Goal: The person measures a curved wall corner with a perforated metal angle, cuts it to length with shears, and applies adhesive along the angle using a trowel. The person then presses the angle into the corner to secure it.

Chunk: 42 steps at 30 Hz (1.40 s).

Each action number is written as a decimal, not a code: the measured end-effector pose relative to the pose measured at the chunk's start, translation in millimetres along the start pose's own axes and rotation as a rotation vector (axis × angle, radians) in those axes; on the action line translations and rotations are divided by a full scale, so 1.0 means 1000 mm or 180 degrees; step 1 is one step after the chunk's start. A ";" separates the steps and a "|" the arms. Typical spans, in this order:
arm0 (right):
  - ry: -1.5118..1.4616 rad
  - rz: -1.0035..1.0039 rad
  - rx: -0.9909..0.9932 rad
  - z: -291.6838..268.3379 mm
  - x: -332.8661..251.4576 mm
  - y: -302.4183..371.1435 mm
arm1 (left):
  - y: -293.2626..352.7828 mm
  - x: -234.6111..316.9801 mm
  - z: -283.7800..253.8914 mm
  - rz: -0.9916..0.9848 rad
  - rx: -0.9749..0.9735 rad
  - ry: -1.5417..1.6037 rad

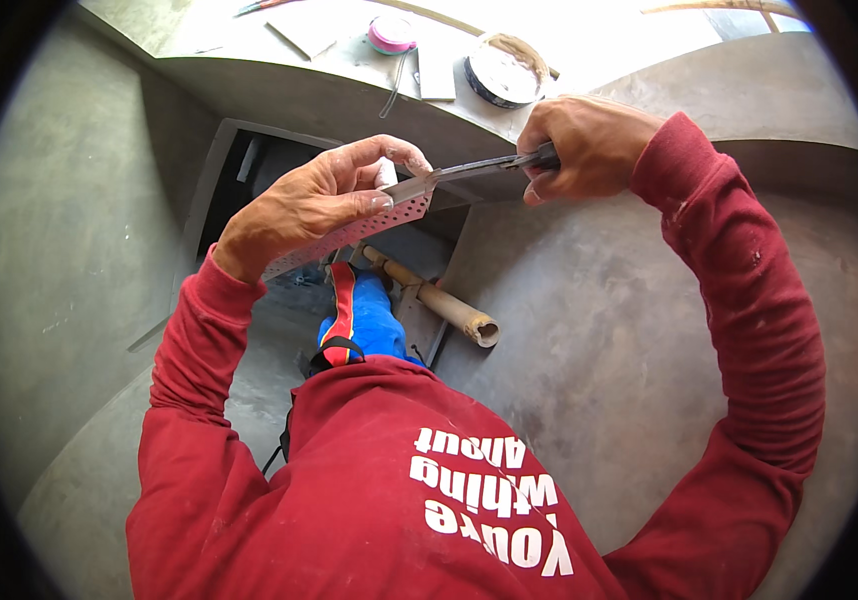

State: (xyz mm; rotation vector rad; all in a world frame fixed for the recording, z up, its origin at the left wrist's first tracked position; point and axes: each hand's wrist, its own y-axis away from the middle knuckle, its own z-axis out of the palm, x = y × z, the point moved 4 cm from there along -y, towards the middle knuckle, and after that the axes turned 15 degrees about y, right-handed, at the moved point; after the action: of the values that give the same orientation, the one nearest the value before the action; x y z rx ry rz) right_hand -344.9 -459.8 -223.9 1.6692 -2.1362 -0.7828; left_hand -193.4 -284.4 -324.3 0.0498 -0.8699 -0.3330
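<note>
My left hand (314,200) pinches a pale perforated corner bead (374,222) between thumb and fingers. The strip has rows of small holes and slants down to the left beneath my wrist. White residue coats my fingertips. My right hand (589,145) is closed round the dark handle of a slim metal-bladed tool (476,168). Its blade points left and meets the bead's near-right end, just beside my left fingertips. Whether it has one blade or two is unclear, and my right fingers partly hide the handle. Both hands are raised in front of a grey ledge.
On the ledge (349,85) stand a black-rimmed round tub (505,72) with whitish paste, a pink round tape-like case (392,36) and flat pale pieces (436,72). Below my hands lies a bamboo pole (439,300). Smooth grey walls (69,230) curve around me.
</note>
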 end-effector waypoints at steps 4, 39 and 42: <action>0.0036 -0.0004 0.0126 0.002 0.004 0.001 | 0.000 0.001 -0.001 0.0026 0.0009 -0.0159; 0.0046 -0.0109 0.0130 -0.003 0.006 -0.001 | -0.008 0.008 0.001 0.0273 0.0010 -0.0267; 0.0051 -0.0065 -0.0050 -0.002 0.008 -0.002 | -0.008 0.009 0.000 0.0253 0.0035 -0.0246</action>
State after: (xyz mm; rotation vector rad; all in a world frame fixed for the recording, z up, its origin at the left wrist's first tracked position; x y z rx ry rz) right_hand -344.5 -467.8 -224.5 1.6861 -2.1000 -0.7873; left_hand -190.3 -295.0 -319.2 0.0125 -0.9479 -0.2570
